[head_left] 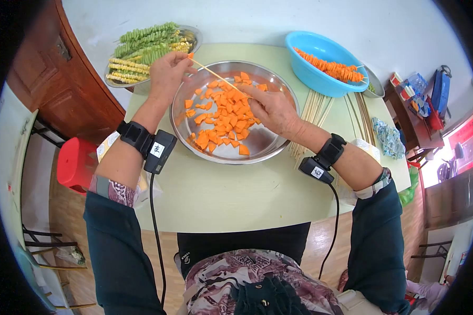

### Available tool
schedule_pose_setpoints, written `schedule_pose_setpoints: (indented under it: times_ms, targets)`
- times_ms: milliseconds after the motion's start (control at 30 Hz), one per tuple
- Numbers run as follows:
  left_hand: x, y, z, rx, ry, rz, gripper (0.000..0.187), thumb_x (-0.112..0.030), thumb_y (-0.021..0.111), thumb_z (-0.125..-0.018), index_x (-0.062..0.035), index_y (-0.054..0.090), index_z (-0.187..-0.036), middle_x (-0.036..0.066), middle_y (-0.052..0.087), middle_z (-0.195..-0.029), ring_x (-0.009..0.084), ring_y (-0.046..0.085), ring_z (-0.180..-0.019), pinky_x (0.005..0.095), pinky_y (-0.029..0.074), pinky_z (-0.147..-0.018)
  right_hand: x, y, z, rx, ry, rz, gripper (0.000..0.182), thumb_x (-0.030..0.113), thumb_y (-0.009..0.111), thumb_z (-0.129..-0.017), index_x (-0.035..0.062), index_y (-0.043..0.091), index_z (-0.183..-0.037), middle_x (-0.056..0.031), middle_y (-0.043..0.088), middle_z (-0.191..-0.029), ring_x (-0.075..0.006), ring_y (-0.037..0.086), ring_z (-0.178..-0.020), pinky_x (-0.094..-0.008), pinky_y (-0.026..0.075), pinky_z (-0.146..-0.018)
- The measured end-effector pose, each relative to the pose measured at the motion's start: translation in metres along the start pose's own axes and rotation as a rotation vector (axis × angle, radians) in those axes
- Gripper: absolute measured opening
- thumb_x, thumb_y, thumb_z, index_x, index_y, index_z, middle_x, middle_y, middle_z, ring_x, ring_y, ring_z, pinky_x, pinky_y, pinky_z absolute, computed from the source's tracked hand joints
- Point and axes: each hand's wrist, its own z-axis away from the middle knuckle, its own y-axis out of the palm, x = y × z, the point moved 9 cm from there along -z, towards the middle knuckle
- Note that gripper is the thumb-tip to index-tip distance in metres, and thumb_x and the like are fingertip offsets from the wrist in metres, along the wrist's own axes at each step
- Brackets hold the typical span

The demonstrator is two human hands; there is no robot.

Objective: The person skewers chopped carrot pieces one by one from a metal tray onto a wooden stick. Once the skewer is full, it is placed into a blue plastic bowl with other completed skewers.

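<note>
A wooden skewer [215,74] slants over a round metal basin [181,137] that holds many orange pieces [228,111], which look like cut carrot. My right hand [272,109], above the basin's right side, grips the skewer's lower end. At its upper end, over the basin's upper-left rim, an orange piece [191,55] sits at the tip. My left hand [169,76] is closed beside that tip, its fingers around the orange piece as far as can be seen.
Green and yellow filled skewers [147,50] lie on a metal tray at the upper left. A blue basin [312,79] with orange filled skewers [331,67] stands at the upper right. Bare skewers [314,113] and a patterned cloth [388,137] lie on the table [231,197]. A red stool [76,164] is left.
</note>
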Motion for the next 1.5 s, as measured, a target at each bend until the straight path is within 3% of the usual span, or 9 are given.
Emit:
schedule_pose_setpoints:
  times_ms: [167, 267, 367, 433, 700, 867, 1267, 1467, 1500]
  targets:
    - [0.001, 0.000, -0.001, -0.007, 0.007, 0.065, 0.022, -0.007, 0.053, -0.085, 0.0067, 0.052, -0.103, 0.013, 0.061, -0.089, 0.0174, 0.064, -0.074, 0.0225, 0.051, -0.055, -0.004, 0.002, 0.001, 0.012, 0.030, 0.007, 0.031, 0.012, 0.048, -0.083, 0.0095, 0.053, -0.113, -0.0159, 0.054, -0.058, -0.0301, 0.056, -0.052, -0.0399, 0.047, -0.055]
    - [-0.002, 0.000, 0.000, -0.007, 0.006, 0.080, 0.021, -0.007, 0.053, -0.085, 0.0058, 0.053, -0.102, 0.013, 0.061, -0.089, 0.0175, 0.064, -0.074, 0.0224, 0.051, -0.055, -0.002, 0.000, 0.002, -0.048, -0.024, 0.038, 0.033, 0.008, 0.050, -0.081, 0.0095, 0.054, -0.114, -0.0093, 0.048, -0.056, -0.0214, 0.049, -0.053, -0.0338, 0.044, -0.056]
    - [0.001, 0.000, -0.002, -0.005, 0.014, 0.088, 0.020, -0.006, 0.053, -0.085, 0.0052, 0.053, -0.101, 0.012, 0.061, -0.088, 0.0173, 0.064, -0.075, 0.0224, 0.052, -0.055, -0.002, 0.000, 0.002, -0.033, -0.003, 0.053, 0.033, 0.008, 0.050, -0.081, 0.0094, 0.055, -0.113, -0.0092, 0.048, -0.054, -0.0227, 0.049, -0.056, -0.0353, 0.044, -0.060]
    - [0.001, -0.001, -0.002, -0.009, 0.020, 0.078, 0.019, -0.006, 0.053, -0.085, 0.0047, 0.053, -0.101, 0.012, 0.061, -0.087, 0.0171, 0.064, -0.074, 0.0223, 0.051, -0.055, 0.000, -0.001, 0.001, -0.037, -0.046, 0.049, 0.030, 0.013, 0.048, -0.083, 0.0102, 0.053, -0.113, -0.0168, 0.056, -0.061, -0.0317, 0.056, -0.054, -0.0414, 0.047, -0.056]
    - [0.002, -0.003, -0.004, -0.051, 0.086, 0.032, 0.015, -0.003, 0.055, -0.083, 0.0012, 0.057, -0.098, 0.009, 0.062, -0.085, 0.0152, 0.064, -0.071, 0.0217, 0.051, -0.051, -0.005, 0.003, 0.002, 0.024, 0.035, 0.002, 0.031, 0.013, 0.048, -0.083, 0.0108, 0.053, -0.113, -0.0175, 0.057, -0.062, -0.0324, 0.057, -0.055, -0.0424, 0.048, -0.055]
    - [-0.008, -0.007, -0.004, -0.111, 0.241, -0.280, 0.013, -0.004, 0.056, -0.083, -0.0010, 0.061, -0.096, 0.005, 0.065, -0.085, 0.0112, 0.064, -0.072, 0.0199, 0.050, -0.054, -0.005, 0.004, 0.002, 0.036, 0.042, 0.005, 0.031, 0.014, 0.047, -0.083, 0.0107, 0.053, -0.114, -0.0178, 0.057, -0.063, -0.0325, 0.057, -0.055, -0.0427, 0.048, -0.056]
    - [-0.008, -0.006, 0.000, -0.117, 0.214, -0.301, 0.015, -0.006, 0.055, -0.084, -0.0012, 0.064, -0.095, 0.004, 0.066, -0.084, 0.0106, 0.064, -0.074, 0.0212, 0.051, -0.059, -0.004, 0.003, 0.002, 0.016, 0.014, -0.020, 0.030, 0.013, 0.048, -0.084, 0.0090, 0.053, -0.113, -0.0182, 0.058, -0.065, -0.0324, 0.058, -0.056, -0.0421, 0.048, -0.057]
    - [-0.013, -0.002, 0.005, -0.125, 0.195, -0.213, 0.015, -0.005, 0.055, -0.083, -0.0002, 0.064, -0.094, 0.006, 0.066, -0.084, 0.0116, 0.064, -0.076, 0.0221, 0.052, -0.064, -0.015, 0.010, 0.001, 0.052, 0.073, -0.128, 0.028, 0.012, 0.048, -0.084, 0.0080, 0.055, -0.110, -0.0180, 0.056, -0.062, -0.0311, 0.057, -0.054, -0.0399, 0.048, -0.055]
    - [-0.012, -0.001, 0.005, -0.124, 0.195, -0.213, 0.015, -0.005, 0.055, -0.083, -0.0002, 0.064, -0.094, 0.006, 0.066, -0.084, 0.0116, 0.064, -0.076, 0.0221, 0.052, -0.064, -0.013, 0.010, 0.001, 0.045, 0.037, -0.129, 0.031, 0.010, 0.047, -0.085, 0.0072, 0.053, -0.115, -0.0138, 0.052, -0.057, -0.0241, 0.053, -0.049, -0.0345, 0.045, -0.052]
